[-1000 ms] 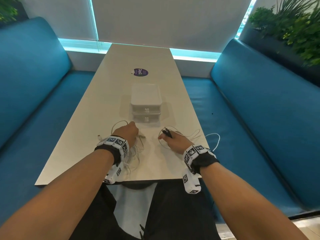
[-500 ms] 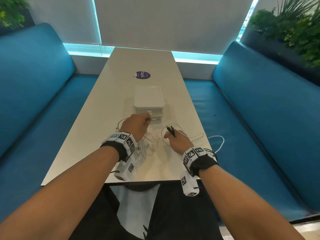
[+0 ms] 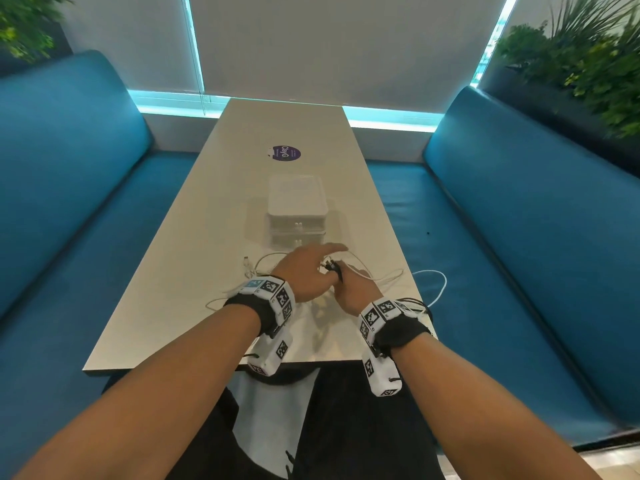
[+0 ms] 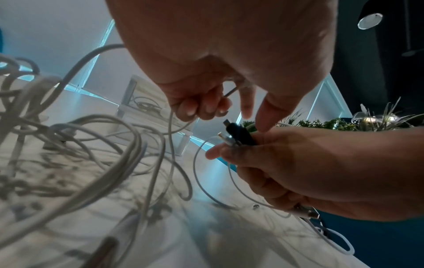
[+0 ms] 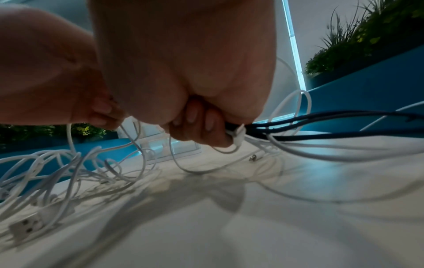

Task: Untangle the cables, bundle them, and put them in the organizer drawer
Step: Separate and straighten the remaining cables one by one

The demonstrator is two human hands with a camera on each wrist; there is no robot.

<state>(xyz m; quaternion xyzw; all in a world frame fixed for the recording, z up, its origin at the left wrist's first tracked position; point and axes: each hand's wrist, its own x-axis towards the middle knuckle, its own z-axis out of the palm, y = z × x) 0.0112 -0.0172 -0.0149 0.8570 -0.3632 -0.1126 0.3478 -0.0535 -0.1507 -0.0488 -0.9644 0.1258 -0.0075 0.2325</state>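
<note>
A tangle of white cables (image 3: pixel 263 271) lies on the table (image 3: pixel 194 271) in front of the white two-drawer organizer (image 3: pixel 297 206), whose drawers are closed. My right hand (image 3: pixel 346 284) grips a bunch of cable ends, among them a black plug (image 4: pixel 238 133) and a white plug (image 4: pixel 226 138). The black cables (image 5: pixel 325 119) trail off to the right. My left hand (image 3: pixel 320 263) is right against the right hand, its lower fingers (image 4: pixel 199 108) curled round a white cable (image 4: pixel 171 125) while a straight finger reaches down at the black plug. Loose loops (image 5: pixel 57 170) spread to the left.
A white loop (image 3: pixel 433 285) hangs over the table's right edge above the blue bench (image 3: pixel 485 271). A white USB plug (image 5: pixel 25 224) lies near the front. A purple sticker (image 3: pixel 286 153) is behind the organizer. Blue benches flank the table, with plants (image 3: pixel 588 64) behind them.
My left hand has moved right from in front of the organizer, with a white cable, until it meets the right hand. The right hand has kept its grip and barely shifted.
</note>
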